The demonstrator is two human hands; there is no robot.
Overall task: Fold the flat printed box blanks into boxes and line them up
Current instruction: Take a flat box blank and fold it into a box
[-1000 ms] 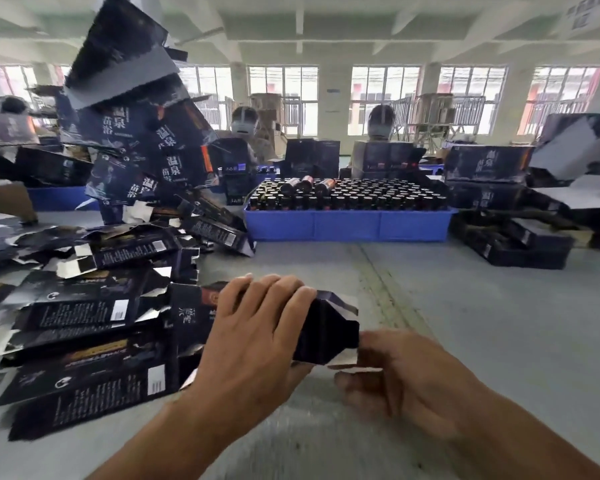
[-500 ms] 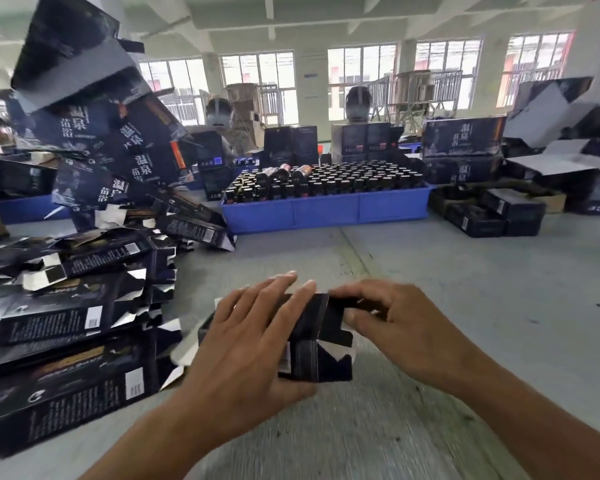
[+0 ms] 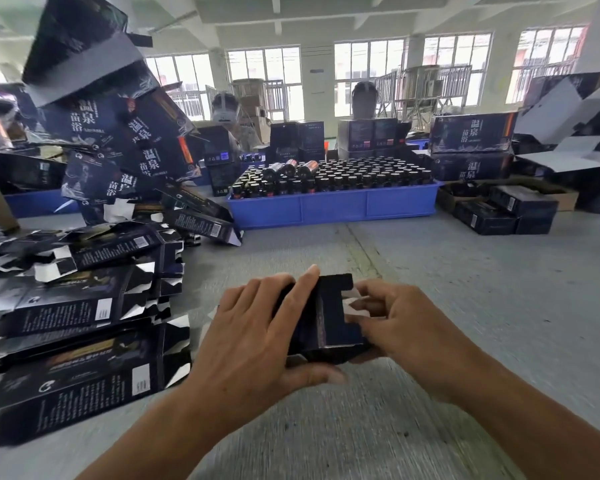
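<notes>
Box [image 3: 323, 323], dark and half-formed, sits between both hands just above the grey table [image 3: 465, 289], on the near side of the blue crate [image 3: 333, 206]. Left hand [image 3: 257, 334] grips its body, fingers over the top and thumb beneath. Right hand [image 3: 406, 323] curls its fingertips onto the end flaps, pressing them in. Best practice, I judge: keep the body square and tuck the side flaps before the slotted one. Flat blanks [image 3: 77, 317] crowd the crate's near left; bare tabletop to the near right gives room for lining up.
</notes>
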